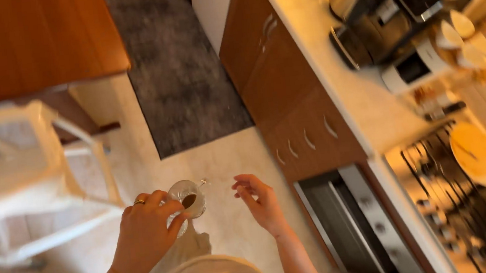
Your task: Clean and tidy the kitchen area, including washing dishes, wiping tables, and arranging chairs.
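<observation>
Left hand (144, 232) fingers wrap a small glass (187, 202); right hand (259, 200) fingers loosely curled, empty.

The left hand (145, 232) wears a gold ring and a thin orange cord at the wrist, and it grips a clear glass (188, 200) with a little dark brown at its bottom. The floor (222, 168) is pale cream stone with faint veining; on it lies a rug (174, 66) mottled in dark and light grey. The table (26, 41) is warm reddish-brown wood, the chair (27, 181) white. The cabinets (286, 91) are mid-brown with small silver handles, under a creamy countertop (331, 63). On the black hob grates (456, 193) near the countertop's right edge rests a yellow plate (475, 150). The oven (358, 226) front is silver-grey.
</observation>
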